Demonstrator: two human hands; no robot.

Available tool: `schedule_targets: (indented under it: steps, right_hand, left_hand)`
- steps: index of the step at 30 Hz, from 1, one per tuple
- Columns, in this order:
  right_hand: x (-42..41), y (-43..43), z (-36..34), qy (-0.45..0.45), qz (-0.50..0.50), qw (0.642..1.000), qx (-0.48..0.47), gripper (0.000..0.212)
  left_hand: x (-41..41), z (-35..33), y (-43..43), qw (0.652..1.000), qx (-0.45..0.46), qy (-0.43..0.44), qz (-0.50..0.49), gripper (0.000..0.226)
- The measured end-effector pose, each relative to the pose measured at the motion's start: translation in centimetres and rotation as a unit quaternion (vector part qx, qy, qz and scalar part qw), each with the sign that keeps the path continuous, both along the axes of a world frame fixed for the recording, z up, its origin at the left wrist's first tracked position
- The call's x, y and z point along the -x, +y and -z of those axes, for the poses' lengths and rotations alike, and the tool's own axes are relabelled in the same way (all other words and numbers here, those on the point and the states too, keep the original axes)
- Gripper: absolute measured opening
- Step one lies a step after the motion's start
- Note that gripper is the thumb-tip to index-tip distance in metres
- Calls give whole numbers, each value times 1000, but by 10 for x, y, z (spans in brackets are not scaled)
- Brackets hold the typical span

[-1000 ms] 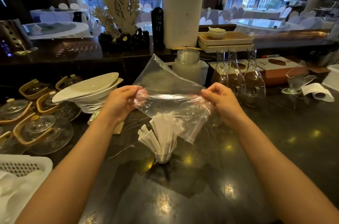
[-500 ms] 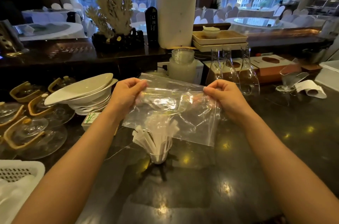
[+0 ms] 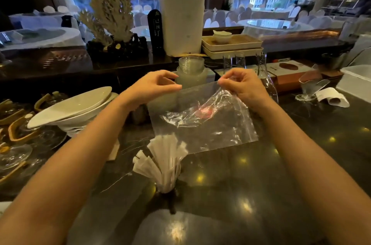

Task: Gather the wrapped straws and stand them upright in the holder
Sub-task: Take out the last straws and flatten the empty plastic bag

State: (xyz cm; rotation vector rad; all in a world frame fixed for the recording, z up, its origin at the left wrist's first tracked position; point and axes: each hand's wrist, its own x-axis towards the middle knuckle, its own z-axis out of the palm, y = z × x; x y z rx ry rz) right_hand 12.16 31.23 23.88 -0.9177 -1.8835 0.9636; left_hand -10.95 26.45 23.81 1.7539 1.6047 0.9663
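Several white wrapped straws (image 3: 163,157) stand fanned out in a small glass holder (image 3: 167,187) on the dark counter, just in front of me. Above and behind them hangs an empty clear plastic bag (image 3: 202,122), held up by its top edge. My left hand (image 3: 152,86) pinches the bag's upper left corner with the fingertips. My right hand (image 3: 244,87) grips the upper right corner, where the plastic is bunched. The bag's lower edge reaches close to the straw tips.
Stacked white dishes (image 3: 74,110) and glass lids with wooden handles (image 3: 22,134) crowd the left. Glass carafes (image 3: 265,78), a jar (image 3: 190,76), a box (image 3: 289,72) and a rolled cloth (image 3: 332,100) sit behind and right. Dark counter (image 3: 230,194) lies in front.
The bag has shifted right and turned flatter, hanging from its top edge. Both hands rose a little and now pinch the corners with fingertips. The straws now show below the bag.
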Motion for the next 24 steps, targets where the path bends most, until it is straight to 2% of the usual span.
schedule_targets:
  steps: [3, 5, 7, 10, 13, 17, 24]
  right_hand:
    - [7, 16, -10, -15, -4, 1000, -13, 7]
    - [11, 29, -16, -8, 9, 1000, -23, 6]
    - [12, 49, -20, 19, 31, 999, -16, 4]
    - [5, 85, -17, 108, 59, 988, 90, 24]
    - [3, 112, 4, 186, 1, 952, 243, 49]
    - [23, 132, 51, 117, -64, 942, 309, 56]
    - [74, 147, 122, 17, 52, 963, 265, 28]
  left_hand:
    - [-22, -18, 22, 992, 39, 72, 99, 29]
    - [-31, -20, 39, 991, 23, 74, 113, 15]
    - [-34, -19, 58, 993, -4, 69, 93, 15]
    - [-30, -8, 86, 997, -70, -14, 12, 26]
    - [-18, 11, 113, 985, -119, -73, -99, 30]
    - [-3, 46, 141, 973, -93, -121, -171, 28]
    - [21, 126, 161, 974, -1, -33, -224, 21]
